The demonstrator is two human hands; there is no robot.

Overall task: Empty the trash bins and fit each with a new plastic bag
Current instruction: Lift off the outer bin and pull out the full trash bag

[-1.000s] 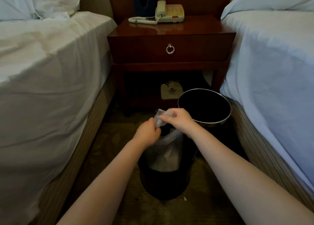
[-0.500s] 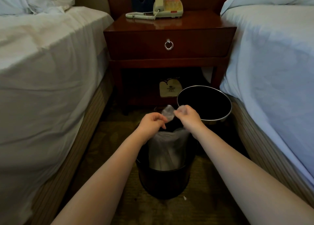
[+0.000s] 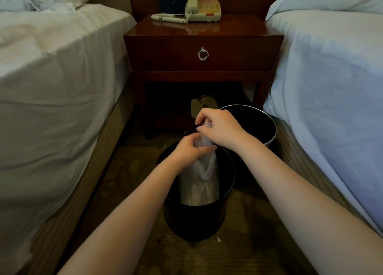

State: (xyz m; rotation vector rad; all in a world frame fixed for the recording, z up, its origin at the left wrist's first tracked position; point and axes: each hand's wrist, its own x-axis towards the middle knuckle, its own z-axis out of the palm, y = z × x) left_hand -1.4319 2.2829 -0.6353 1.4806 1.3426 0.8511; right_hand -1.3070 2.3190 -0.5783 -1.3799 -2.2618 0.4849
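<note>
A dark round trash bin [image 3: 194, 220] stands on the carpet between two beds. A translucent white plastic bag [image 3: 200, 183] hangs down into it, gathered into a narrow neck at the top. My left hand [image 3: 189, 150] grips the neck just above the bin's rim. My right hand [image 3: 219, 127] pinches the bag's top end a little higher. A second bin [image 3: 263, 125] with a shiny metal rim and a dark inside stands behind and to the right, with no bag visible in it.
A dark wooden nightstand [image 3: 203, 52] with a ring-pull drawer stands behind the bins, a telephone [image 3: 202, 8] on top. Slippers [image 3: 202, 105] lie on its lower shelf. White-sheeted beds [image 3: 51, 77] [image 3: 331, 77] close in left and right. A small scrap [image 3: 218, 239] lies on the carpet.
Both hands have drawn the bag's top tighter into a twisted neck. My right hand rose above the left, which moved to grip lower on the neck.
</note>
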